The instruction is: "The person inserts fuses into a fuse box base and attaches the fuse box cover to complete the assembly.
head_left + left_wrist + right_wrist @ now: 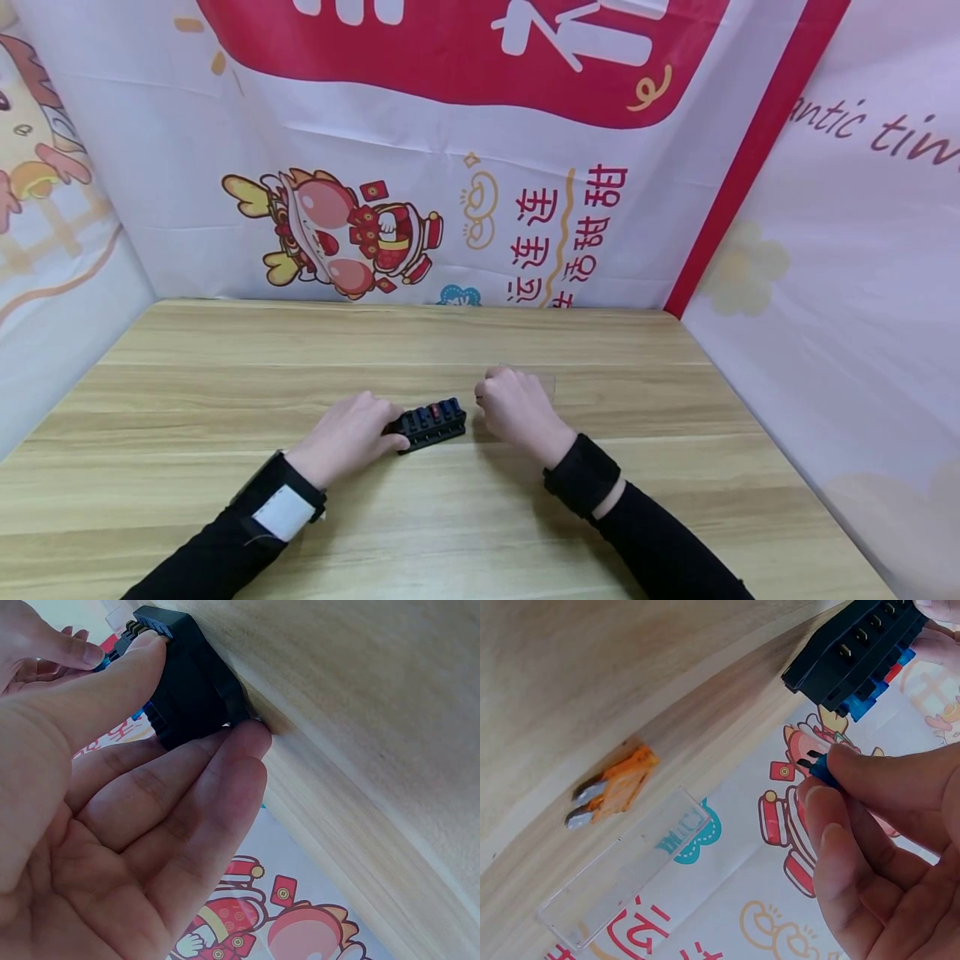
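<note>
Near the middle of the table, my left hand [347, 439] grips the left end of a black fuse block [433, 427]. Blue fuses and one red fuse stand in a row along the block's top. In the left wrist view, the thumb lies on one side of the block [196, 682], with fingertips against the other. To the right of the block, my right hand [525, 414] is held a short way off. Its thumb and index finger pinch a blue blade fuse [823, 770], whose two prongs point out toward the upper left of the right wrist view.
A clear plastic cover [622, 864] lies on the wooden table [285, 350] beyond the right hand. Close to it is an orange piece [624, 782] with two grey-tipped prongs. A printed cloth [480, 125] hangs behind the table's back edge.
</note>
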Demonstrator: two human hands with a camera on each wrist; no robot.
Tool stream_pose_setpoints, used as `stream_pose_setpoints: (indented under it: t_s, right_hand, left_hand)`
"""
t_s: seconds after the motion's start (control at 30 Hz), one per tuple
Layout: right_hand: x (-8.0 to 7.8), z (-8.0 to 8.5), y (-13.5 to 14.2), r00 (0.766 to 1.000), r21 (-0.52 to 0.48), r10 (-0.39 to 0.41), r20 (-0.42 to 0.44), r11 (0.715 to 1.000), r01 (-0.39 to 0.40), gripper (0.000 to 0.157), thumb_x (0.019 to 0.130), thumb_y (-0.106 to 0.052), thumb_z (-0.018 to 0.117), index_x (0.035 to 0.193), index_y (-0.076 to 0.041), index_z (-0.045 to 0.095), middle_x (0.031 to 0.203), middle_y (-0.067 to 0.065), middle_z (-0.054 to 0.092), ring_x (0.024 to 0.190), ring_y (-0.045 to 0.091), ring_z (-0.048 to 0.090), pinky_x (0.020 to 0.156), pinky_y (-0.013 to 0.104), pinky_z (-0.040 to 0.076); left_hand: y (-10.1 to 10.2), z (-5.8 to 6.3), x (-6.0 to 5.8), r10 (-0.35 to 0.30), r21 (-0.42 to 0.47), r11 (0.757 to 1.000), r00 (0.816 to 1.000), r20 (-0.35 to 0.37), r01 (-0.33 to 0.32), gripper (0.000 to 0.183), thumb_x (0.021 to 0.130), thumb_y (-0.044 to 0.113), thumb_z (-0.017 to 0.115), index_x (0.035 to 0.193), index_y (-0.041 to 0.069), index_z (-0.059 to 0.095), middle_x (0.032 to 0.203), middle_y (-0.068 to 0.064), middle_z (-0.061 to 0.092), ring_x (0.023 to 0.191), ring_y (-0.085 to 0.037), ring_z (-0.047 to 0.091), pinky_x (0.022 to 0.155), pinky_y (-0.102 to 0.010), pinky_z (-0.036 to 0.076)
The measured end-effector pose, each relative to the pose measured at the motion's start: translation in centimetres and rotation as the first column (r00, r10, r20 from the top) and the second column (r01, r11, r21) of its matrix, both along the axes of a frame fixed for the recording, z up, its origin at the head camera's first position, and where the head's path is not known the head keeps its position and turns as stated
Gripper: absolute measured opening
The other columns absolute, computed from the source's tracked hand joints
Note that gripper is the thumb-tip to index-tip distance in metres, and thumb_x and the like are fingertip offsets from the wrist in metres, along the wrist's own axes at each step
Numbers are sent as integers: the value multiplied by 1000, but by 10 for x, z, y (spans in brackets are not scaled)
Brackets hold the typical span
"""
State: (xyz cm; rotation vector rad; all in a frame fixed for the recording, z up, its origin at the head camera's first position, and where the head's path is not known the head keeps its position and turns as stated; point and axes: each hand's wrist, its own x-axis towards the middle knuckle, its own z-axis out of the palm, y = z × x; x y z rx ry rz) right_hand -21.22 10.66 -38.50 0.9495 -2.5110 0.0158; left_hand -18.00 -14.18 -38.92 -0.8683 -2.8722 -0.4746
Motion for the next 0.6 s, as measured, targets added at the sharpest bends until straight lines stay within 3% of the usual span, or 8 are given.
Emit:
stream_pose_setpoints:
  t_s: [0.33, 0.6]
  right_hand:
    - [1, 2, -1, 1000, -50, -20, 11, 999, 20, 20, 84, -9, 67, 65, -16, 64, 60, -7, 41, 50, 4, 41, 43, 19, 31]
    - [3, 5, -2, 997, -180, -12, 71, 983, 24, 8, 83, -9, 68, 79, -15, 72, 70, -7, 53, 60, 4, 52, 53, 19, 39]
  left_hand:
    - [0, 0, 0, 12, -12, 1000, 1000, 3, -12, 18, 81, 29, 75, 82, 13, 66, 64, 8, 48, 55, -9, 42, 52, -25, 33]
    - [-1, -1, 0, 18, -17, 1000, 1000, -5, -18, 20, 81, 31, 75, 81, 13, 66, 64, 8, 48, 55, -9, 42, 51, -25, 33]
